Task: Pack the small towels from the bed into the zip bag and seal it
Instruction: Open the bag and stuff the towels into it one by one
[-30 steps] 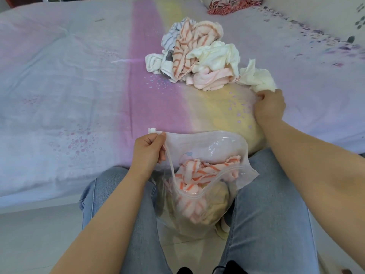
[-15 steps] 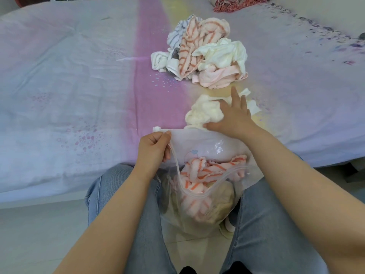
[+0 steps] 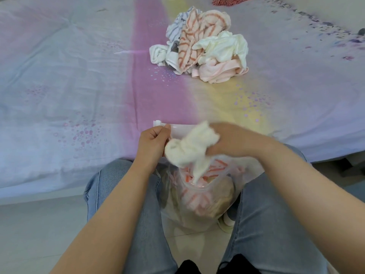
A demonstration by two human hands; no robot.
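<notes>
Nearest, two knees in pale blue jeans [image 3: 262, 220] frame a clear zip bag [image 3: 199, 212] that hangs between them above the tiled floor [image 3: 33, 234]; orange-striped and cream cloth already fills its lower part, and its mouth is open. At the bag's left top corner, the left hand [image 3: 153, 142] is curled shut, thumb and fingers pinching the white zip strip [image 3: 177, 129], which stretches away to the right behind the other hand. Just beside it, the right hand [image 3: 235, 142] is closed around a cream towel [image 3: 191, 149]; the bunched part bulges out of the fist toward the left hand, and a loose tail hangs down so that its tip sits in the bag's mouth, against the striped cloth there. Motion blur softens this hand and the towel, so the individual fingers cannot be made out. Beyond the hands lies the bed [image 3: 69, 76], covered in a pastel sheet with pink and yellow bands. Farther back on it, well apart from the bag, sits the pile of small towels [image 3: 203, 44]: striped orange, striped grey, cream, white and pale pink, crumpled together.
</notes>
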